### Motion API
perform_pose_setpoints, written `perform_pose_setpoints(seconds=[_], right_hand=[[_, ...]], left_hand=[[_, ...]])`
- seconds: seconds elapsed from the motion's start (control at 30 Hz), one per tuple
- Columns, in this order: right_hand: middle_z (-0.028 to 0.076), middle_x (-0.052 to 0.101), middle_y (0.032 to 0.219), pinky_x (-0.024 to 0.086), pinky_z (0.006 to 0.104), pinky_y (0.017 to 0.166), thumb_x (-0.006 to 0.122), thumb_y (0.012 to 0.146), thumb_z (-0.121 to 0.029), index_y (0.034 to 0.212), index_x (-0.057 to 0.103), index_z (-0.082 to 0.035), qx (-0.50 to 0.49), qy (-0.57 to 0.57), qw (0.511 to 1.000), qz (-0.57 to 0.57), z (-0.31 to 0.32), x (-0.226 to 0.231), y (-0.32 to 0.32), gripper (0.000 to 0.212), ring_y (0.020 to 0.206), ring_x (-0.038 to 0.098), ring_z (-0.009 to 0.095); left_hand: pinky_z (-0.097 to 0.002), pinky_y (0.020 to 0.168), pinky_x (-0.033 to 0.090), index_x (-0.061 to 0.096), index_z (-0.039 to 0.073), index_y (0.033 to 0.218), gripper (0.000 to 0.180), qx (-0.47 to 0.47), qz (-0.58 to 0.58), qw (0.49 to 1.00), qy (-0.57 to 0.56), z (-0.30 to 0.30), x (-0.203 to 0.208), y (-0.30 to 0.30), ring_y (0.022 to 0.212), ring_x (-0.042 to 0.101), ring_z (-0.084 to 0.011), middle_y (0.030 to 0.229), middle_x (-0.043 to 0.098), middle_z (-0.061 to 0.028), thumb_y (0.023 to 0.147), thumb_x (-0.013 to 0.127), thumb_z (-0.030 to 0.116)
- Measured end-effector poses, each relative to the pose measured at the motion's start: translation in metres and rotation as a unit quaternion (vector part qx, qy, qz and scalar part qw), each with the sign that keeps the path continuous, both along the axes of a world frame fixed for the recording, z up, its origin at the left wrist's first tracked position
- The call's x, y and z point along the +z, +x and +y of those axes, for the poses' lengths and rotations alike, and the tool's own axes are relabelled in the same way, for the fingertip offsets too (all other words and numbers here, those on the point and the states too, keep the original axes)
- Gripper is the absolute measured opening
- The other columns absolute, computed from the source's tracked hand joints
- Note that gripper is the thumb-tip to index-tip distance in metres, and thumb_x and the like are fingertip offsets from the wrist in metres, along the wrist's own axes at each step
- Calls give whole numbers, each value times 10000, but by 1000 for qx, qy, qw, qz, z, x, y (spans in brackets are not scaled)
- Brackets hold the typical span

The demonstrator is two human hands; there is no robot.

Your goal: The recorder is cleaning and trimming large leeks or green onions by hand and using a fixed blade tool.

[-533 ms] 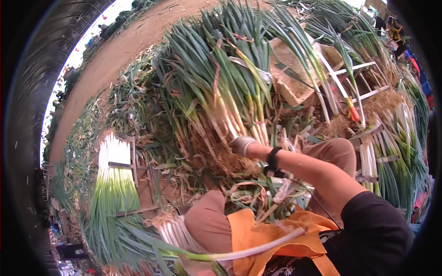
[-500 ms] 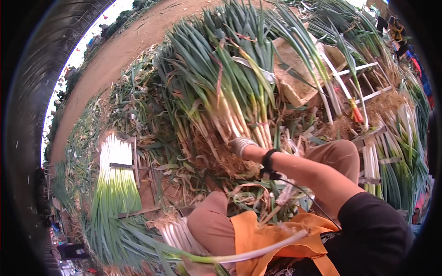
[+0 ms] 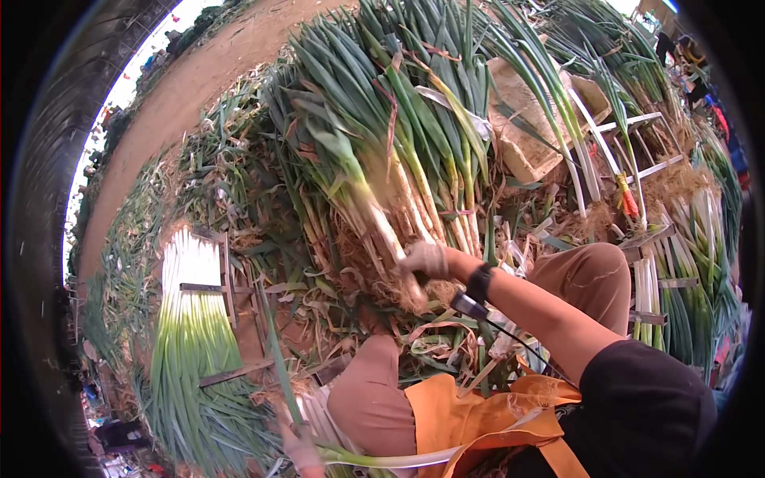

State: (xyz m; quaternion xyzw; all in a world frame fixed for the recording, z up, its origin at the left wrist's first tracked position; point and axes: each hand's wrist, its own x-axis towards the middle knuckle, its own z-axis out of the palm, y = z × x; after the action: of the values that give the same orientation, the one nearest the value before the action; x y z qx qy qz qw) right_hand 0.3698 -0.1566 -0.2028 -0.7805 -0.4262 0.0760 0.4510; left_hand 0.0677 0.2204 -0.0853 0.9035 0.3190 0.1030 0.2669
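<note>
moved: right hand [image 3: 426, 259] has pulled one long green-and-white scallion stalk [image 3: 374, 211] partly out of the heap, blurred
right grip: closed around stalk's white base, near rooty ends
left grip: hand [image 3: 303, 450] low at frame edge, closure unclear
stalk: light, bendy, bruises easily; hold firm white shank
near: trimmed scallion bundle [image 3: 187, 334] in wooden rack

ground: bare brown dirt [image 3: 199, 80], strewn with leaf scraps
big heap: loose green onions [image 3: 382, 151], roots down, on the dirt
left of heap: trimmed onion bundle [image 3: 187, 319] in a wooden frame
right of heap: pale stone block [image 3: 526, 135]
</note>
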Motion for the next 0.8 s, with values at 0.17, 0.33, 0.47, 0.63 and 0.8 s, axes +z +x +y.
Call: perform_pose_setpoints(seconds=[0.17, 0.33, 0.47, 0.63, 0.8], right_hand=[[42, 599, 649, 420, 296, 509, 651, 716, -274, 773, 644, -4, -86, -168, 875, 445, -52, 71, -102, 276, 576, 515, 116], [53, 644, 741, 464, 294, 608, 650, 709, -287, 826, 639, -16, -88, -113, 889, 435, -92, 127, -192, 296, 656, 572, 128], [94, 614, 664, 450, 342, 584, 616, 718, -245, 809, 629, -5, -22, -193, 923, 333, -106, 153, -250, 257, 597, 551, 190], [186, 628, 781, 473, 381, 623, 635, 708, -211, 832, 631, -11, -147, -344, 909, 182, -138, 168, -291, 235, 713, 622, 281], [167, 642, 827, 475, 377, 642, 650, 706, -211, 923, 619, -25, -137, -165, 954, 208, -149, 36, -289, 288, 758, 621, 287]], left_hand=[[-296, 773, 471, 490, -28, 1168, 403, -41, 41, 990, -127, -2, 25, 68, 860, 583, -249, 1072, 559, -135, 805, 561, 131], [-524, 883, 411, 373, 23, 1211, 381, -139, 17, 698, -702, -129, 22, 146, 1059, 463, -400, 1202, 439, -243, 907, 394, 252], [-546, 977, 255, 377, 110, 1269, 386, -178, 92, 593, -780, -167, -121, 166, 1063, 497, -254, 1175, 524, -63, 901, 403, 223], [-457, 818, 453, 479, 55, 1149, 366, -111, -29, 593, -797, -256, -58, 164, 953, 545, -271, 1054, 560, -130, 871, 551, 282], [-409, 794, 480, 467, 36, 1176, 389, -203, -134, 529, -813, -310, 78, 130, 925, 565, -254, 1015, 576, -117, 872, 545, 266]])
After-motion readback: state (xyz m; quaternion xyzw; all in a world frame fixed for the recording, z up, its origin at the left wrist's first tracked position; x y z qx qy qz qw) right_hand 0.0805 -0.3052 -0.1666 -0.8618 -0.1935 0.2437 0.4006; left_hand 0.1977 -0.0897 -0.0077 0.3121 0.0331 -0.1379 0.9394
